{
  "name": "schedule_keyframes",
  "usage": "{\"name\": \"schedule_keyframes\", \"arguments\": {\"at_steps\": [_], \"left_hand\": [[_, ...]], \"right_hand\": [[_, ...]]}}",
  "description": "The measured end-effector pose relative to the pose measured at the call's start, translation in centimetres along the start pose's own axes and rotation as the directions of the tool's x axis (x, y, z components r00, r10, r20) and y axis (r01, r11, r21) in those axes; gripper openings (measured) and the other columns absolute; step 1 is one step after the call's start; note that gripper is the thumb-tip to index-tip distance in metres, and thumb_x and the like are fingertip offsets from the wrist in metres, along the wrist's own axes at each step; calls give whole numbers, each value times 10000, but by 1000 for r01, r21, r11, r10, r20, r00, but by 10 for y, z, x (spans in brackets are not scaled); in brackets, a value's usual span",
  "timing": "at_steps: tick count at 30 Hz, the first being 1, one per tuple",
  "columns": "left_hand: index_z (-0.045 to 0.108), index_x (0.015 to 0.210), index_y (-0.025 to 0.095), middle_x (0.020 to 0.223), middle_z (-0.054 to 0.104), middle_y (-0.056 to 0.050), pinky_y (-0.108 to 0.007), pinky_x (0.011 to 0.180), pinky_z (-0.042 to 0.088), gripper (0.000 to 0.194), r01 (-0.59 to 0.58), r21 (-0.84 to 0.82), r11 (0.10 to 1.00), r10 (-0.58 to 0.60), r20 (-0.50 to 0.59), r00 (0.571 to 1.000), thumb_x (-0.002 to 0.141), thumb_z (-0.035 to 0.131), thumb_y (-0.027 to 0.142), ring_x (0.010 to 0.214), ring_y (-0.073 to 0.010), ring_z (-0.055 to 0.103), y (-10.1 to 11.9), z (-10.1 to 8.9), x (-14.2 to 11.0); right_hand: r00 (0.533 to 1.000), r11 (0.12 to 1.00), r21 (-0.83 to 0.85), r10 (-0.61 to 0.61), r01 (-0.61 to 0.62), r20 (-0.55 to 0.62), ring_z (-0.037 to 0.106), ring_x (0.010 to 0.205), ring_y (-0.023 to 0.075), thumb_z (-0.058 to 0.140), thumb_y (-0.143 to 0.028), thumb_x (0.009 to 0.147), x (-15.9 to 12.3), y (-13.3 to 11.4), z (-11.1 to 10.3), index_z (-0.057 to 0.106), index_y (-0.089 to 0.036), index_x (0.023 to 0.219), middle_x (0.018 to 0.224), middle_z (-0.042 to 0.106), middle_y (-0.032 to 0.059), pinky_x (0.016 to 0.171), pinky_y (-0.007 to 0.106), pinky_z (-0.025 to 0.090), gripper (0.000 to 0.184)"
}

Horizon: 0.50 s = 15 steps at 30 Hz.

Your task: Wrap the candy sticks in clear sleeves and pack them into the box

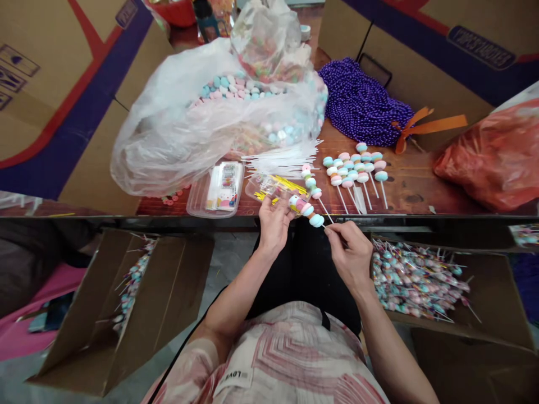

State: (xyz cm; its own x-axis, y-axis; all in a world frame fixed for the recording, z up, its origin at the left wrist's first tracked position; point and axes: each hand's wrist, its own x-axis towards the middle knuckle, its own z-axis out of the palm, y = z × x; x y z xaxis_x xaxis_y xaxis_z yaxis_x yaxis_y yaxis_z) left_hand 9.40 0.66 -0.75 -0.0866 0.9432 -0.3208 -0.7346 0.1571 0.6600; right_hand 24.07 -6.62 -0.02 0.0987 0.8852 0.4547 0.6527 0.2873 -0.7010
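A candy skewer [311, 215] of pastel pink, white and blue pieces slants between my two hands above the table's front edge. My right hand [351, 249] pinches the lower end of its white stick. At its upper end, the fingers of my left hand [274, 223] close on what looks like a small clear printed bag [297, 203] around the top candies. Just behind lies another candy skewer [310, 184]. A clear tray with yellow twist ties [284, 184] sits beyond my left fingers. Left of it, a plastic tub [194, 196] holds a stack of printed bags [225, 185].
Several candy skewers [351, 171] lie to the right. Behind are white sticks [286, 160], a big bag of candies [168, 129], purple bead strings [357, 101] and a red bag [488, 163]. Cartons [96, 101] flank the table; boxes below [168, 292] hold wrapped skewers [416, 275].
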Motion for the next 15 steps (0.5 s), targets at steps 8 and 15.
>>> {"name": "schedule_keyframes", "arguments": {"at_steps": [8, 15], "left_hand": [[589, 984, 196, 1004, 767, -55, -382, 994, 522, 399, 20, -46, 999, -15, 106, 994, 730, 862, 338, 1056, -238, 734, -5, 5, -6], [627, 1007, 189, 1009, 774, -71, -392, 1020, 520, 344, 83, 50, 995, -90, 161, 983, 788, 814, 376, 1174, -269, 689, -6, 4, -9]], "right_hand": [[992, 992, 110, 52, -65, 112, 506, 631, 121, 579, -162, 947, -5, 0, 2, 672, -196, 874, 735, 542, -6, 604, 274, 410, 123], [995, 989, 123, 68, -77, 70, 522, 648, 130, 565, -175, 952, -1, 0, 5, 664, -198, 857, 739, 542, -1, 616, 276, 418, 140]]}}
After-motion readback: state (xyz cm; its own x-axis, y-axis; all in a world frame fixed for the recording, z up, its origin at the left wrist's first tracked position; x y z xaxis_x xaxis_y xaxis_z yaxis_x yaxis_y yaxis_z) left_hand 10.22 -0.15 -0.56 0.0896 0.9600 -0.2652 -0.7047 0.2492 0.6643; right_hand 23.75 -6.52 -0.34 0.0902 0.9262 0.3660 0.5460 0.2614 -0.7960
